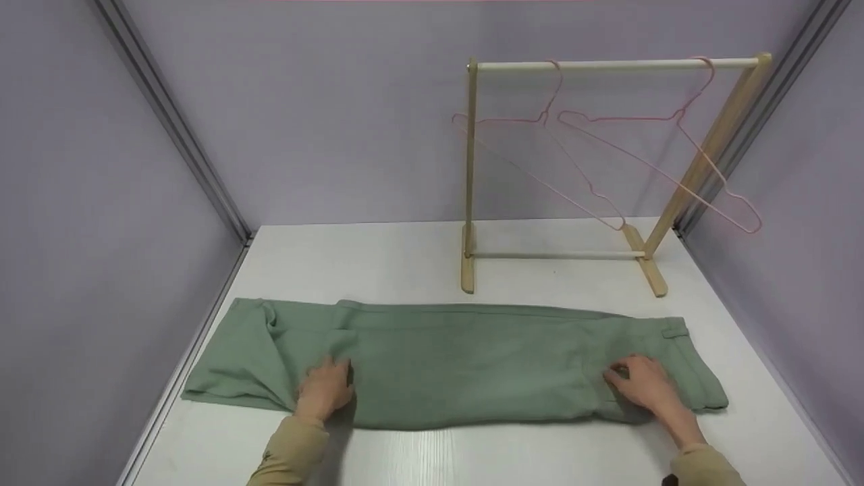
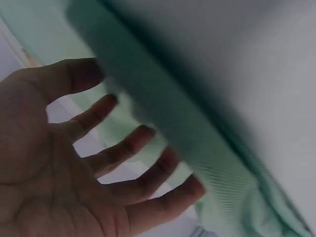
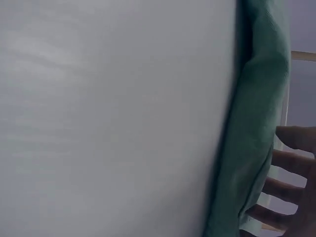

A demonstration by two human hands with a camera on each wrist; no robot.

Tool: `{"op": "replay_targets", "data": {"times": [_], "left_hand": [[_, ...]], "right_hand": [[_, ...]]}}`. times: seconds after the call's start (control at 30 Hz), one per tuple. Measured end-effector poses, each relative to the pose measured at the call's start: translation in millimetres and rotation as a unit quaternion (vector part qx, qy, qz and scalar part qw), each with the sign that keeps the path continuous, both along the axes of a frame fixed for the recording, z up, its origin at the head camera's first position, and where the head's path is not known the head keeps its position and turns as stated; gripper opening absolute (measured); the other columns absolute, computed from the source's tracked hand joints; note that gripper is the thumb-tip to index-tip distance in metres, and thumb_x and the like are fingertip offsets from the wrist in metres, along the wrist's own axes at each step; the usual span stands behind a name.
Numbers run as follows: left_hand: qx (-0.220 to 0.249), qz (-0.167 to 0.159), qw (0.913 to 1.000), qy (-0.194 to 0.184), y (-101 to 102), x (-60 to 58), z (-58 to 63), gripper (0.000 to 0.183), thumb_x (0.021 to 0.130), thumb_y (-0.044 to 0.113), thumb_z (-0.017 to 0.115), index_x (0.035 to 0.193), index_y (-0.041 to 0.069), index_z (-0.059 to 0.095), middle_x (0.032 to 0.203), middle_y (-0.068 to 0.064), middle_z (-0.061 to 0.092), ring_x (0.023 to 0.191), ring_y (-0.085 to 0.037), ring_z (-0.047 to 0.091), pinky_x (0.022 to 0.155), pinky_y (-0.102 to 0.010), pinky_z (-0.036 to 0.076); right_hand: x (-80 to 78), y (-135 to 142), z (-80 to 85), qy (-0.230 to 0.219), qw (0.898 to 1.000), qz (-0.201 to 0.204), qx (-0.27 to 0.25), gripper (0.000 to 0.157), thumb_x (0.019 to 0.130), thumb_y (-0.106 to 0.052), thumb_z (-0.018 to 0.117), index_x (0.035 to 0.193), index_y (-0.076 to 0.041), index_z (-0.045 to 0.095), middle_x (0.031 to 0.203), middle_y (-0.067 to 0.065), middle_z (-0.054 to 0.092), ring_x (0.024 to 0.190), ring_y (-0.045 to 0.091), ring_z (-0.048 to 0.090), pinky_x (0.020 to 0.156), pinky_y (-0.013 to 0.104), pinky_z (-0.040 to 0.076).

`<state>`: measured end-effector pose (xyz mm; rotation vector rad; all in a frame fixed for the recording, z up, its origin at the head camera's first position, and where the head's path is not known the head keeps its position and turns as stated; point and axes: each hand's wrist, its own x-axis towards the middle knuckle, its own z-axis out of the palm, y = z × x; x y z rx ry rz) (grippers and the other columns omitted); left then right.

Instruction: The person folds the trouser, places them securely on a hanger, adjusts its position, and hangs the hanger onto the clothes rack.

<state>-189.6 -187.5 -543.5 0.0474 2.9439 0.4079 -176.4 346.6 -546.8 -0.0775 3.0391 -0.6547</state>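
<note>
A pair of green trousers (image 1: 466, 368) lies flat across the table, folded lengthwise. Its waistband, with a belt loop (image 1: 674, 332), is at the right end. Toward the left, the leg cloth (image 1: 236, 358) is creased and folded over. My left hand (image 1: 325, 390) rests on the cloth left of the middle; in the left wrist view its fingers are spread, with the tips against the fabric (image 2: 168, 113). On the trousers near the waistband lies my right hand (image 1: 641, 383). The right wrist view shows its fingers (image 3: 291, 163) apart, touching the fabric (image 3: 256, 108).
Behind the trousers, to the right, stands a wooden garment rack (image 1: 470, 169). Two pink hangers, a left hanger (image 1: 513, 121) and a right hanger (image 1: 631, 119), hang on its rail. Grey panels (image 1: 351, 121) enclose the white table (image 1: 351, 263) at the back and sides.
</note>
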Motion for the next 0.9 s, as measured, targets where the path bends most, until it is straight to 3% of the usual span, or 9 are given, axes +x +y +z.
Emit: {"op": "replay_targets", "data": {"times": [0.1,0.2,0.33,0.47,0.57,0.7,0.9], "left_hand": [[-0.013,-0.022,0.9972,0.07,8,-13.0,-2.1,0.033,0.087,0.008,0.075,0.116,-0.004,0.065,0.113,-0.027,0.063,0.101,-0.051,0.063,0.079,-0.065,0.054],[0.008,-0.059,0.9912,0.119,14,-28.2,-7.9,0.035,0.086,0.004,0.076,0.119,-0.003,0.064,0.117,-0.024,0.065,0.109,-0.047,0.062,0.085,-0.064,0.054],[0.042,-0.106,0.9882,0.102,18,-46.8,-13.2,0.042,0.09,-0.001,0.07,0.13,-0.004,0.059,0.132,-0.026,0.06,0.127,-0.047,0.054,0.103,-0.064,0.046],[0.041,-0.109,0.9912,0.062,18,-57.6,-15.7,0.047,0.091,-0.005,0.066,0.136,-0.006,0.054,0.14,-0.029,0.055,0.135,-0.049,0.047,0.113,-0.065,0.036],[0.023,-0.108,0.9917,0.066,15,-62.1,-18.3,0.048,0.089,-0.005,0.067,0.135,-0.006,0.055,0.138,-0.029,0.056,0.134,-0.049,0.049,0.115,-0.065,0.033],[-0.009,-0.108,0.989,0.101,9,-67.4,-21.3,0.043,0.087,-0.004,0.071,0.129,-0.005,0.06,0.128,-0.028,0.061,0.125,-0.048,0.054,0.114,-0.063,0.036],[-0.03,-0.105,0.9856,0.129,1,-73.5,-20.4,0.029,0.086,-0.006,0.071,0.115,-0.005,0.067,0.111,-0.023,0.068,0.108,-0.042,0.065,0.101,-0.055,0.05]], "right_hand": [[-17.5,-3,3.7,0.062,0.998,-0.011,0.014,0.024,0.093,-0.015,0.067,0.103,0.006,0.073,0.105,0.027,0.071,0.101,0.05,0.063,0.087,0.063,0.051],[-36.7,-7,1.1,0.114,0.993,0.005,0.02,0.019,0.093,-0.011,0.068,0.103,0.004,0.073,0.107,0.026,0.069,0.105,0.049,0.061,0.09,0.064,0.048],[-57.2,-11,-5.2,0.15,0.987,0.051,0.027,0.023,0.089,-0.001,0.067,0.111,0.006,0.069,0.117,0.027,0.066,0.116,0.049,0.058,0.099,0.063,0.046],[-64.7,-10,-9.0,0.13,0.987,0.08,0.056,0.032,0.089,0.002,0.062,0.12,0.008,0.064,0.122,0.029,0.064,0.121,0.05,0.057,0.104,0.065,0.042],[-64.9,-9,-10.1,0.096,0.99,0.074,0.073,0.029,0.098,-0.009,0.057,0.122,0.005,0.065,0.122,0.028,0.065,0.121,0.051,0.057,0.107,0.072,0.035],[-69.6,-9,-9.9,0.077,0.991,0.068,0.084,0.029,0.105,-0.019,0.05,0.114,0.002,0.068,0.111,0.025,0.066,0.112,0.05,0.061,0.107,0.077,0.03],[-80.7,-9,-9.3,0.078,0.985,0.066,0.142,0.027,0.103,-0.015,0.051,0.116,0.002,0.067,0.106,0.025,0.068,0.102,0.047,0.062,0.095,0.069,0.041]]}}
